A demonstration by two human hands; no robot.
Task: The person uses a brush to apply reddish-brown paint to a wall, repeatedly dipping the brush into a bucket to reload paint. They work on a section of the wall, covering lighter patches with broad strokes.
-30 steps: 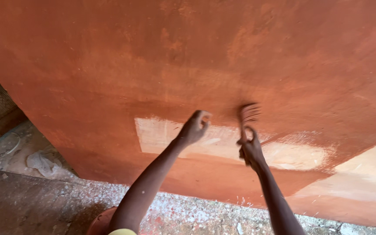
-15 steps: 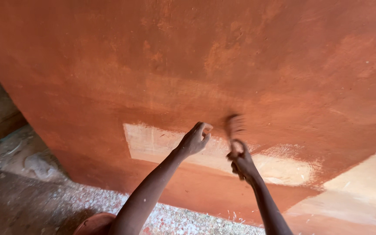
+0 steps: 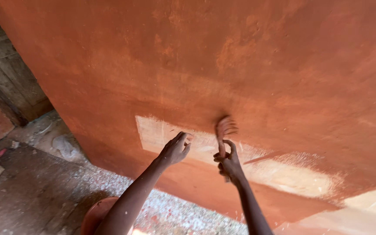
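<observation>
A large board (image 3: 223,65) coated in orange-red paint leans in front of me. A pale bare wood strip (image 3: 279,169) runs across its lower part. My right hand (image 3: 229,163) grips a small paintbrush (image 3: 225,128), its bristles, loaded with orange-red paint, against the board at the upper edge of the bare strip. My left hand (image 3: 175,149) rests with loosely curled fingers on the board just left of the brush, holding nothing.
A rounded orange-red container (image 3: 94,215) sits by my left forearm at the bottom. The dark floor (image 3: 31,191) is speckled with pale flecks. Rough wooden planks (image 3: 5,74) stand at the far left, with rubble (image 3: 62,146) at their foot.
The brush has gone down and come back up along the bare strip's upper edge. My left hand stays on the board. The view has shifted slightly.
</observation>
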